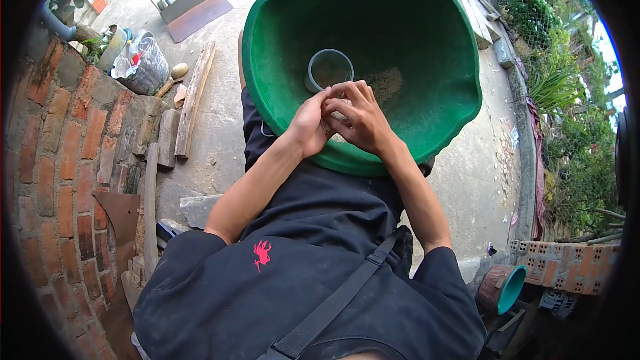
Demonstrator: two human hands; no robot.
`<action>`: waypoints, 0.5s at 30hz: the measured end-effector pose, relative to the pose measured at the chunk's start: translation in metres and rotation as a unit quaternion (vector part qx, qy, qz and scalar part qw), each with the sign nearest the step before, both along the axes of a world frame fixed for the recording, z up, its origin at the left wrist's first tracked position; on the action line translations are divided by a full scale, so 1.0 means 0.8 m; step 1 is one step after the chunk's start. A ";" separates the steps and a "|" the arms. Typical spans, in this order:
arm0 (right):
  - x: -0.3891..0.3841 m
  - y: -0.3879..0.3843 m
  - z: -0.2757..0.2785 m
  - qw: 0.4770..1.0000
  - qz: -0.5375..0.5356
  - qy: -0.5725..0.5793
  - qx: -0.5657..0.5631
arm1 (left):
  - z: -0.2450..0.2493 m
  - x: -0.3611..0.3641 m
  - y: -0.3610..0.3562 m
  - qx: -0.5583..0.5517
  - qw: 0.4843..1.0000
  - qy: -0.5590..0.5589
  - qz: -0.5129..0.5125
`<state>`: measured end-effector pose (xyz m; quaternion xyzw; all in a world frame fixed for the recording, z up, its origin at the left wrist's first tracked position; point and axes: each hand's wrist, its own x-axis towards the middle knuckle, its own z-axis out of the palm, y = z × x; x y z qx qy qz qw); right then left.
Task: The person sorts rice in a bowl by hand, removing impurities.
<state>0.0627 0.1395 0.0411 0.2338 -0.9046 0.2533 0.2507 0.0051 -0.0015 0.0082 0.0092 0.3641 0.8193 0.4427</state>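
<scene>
A large green tub [427, 47] with a wavy rim rests on the person's lap. Inside it stand a small clear round container [331, 67] and, to its right, a patch of pale grainy material [385, 85]. Over the tub's near edge my left hand [311, 125] is cupped, palm up, with small grainy bits showing in it. My right hand [360, 117] lies against it, fingers bent over the left palm. Whatever the right fingertips pinch is too small to name. Both hands are just below the clear container.
On the left are a brick wall [70, 160], a wooden plank [195, 100] and a dirty bucket [148, 67]. A metal hand truck [197, 13] stands at the upper left. Plants line the right side. A teal-lined pot [511, 289] lies at the lower right.
</scene>
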 end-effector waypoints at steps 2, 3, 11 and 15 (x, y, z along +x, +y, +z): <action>0.000 0.001 0.001 1.000 0.002 0.008 -0.005 | -0.005 -0.002 0.003 0.005 1.000 -0.003 0.002; -0.001 0.002 0.002 0.999 0.006 0.033 -0.012 | -0.004 -0.002 0.004 0.011 1.000 -0.013 0.004; -0.023 0.004 0.000 0.984 -0.109 0.126 -0.057 | -0.001 -0.002 0.001 0.007 1.000 -0.025 -0.015; -0.007 0.005 0.004 0.993 -0.077 0.073 -0.051 | 0.015 0.005 0.001 -0.005 1.000 -0.013 0.028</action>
